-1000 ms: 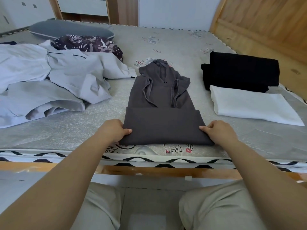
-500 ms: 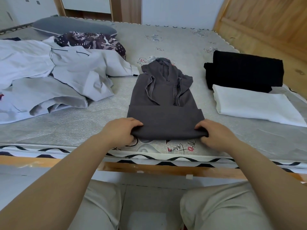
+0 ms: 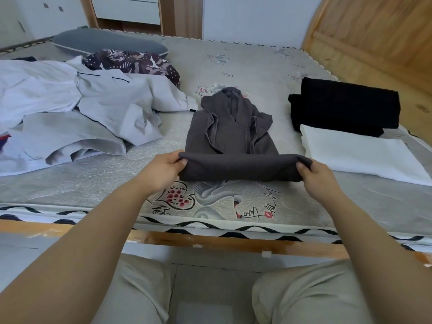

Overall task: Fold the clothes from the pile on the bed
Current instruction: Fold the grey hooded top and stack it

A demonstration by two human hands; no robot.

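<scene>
A: Where is the bed [image 3: 257, 66] offering free room?

B: Bare mattress is lying beyond the grey hoodie [image 3: 233, 136], between the unfolded pile [image 3: 81, 108] on the left and the folded black garment [image 3: 346, 106] and white garment [image 3: 355, 153] on the right.

A: How are the hands holding?

B: The left hand [image 3: 163, 170] and right hand [image 3: 315, 175] are each pinching one end of the hoodie's lifted near fold, likely keeping that edge level for carrying it forward over the hood.
</scene>
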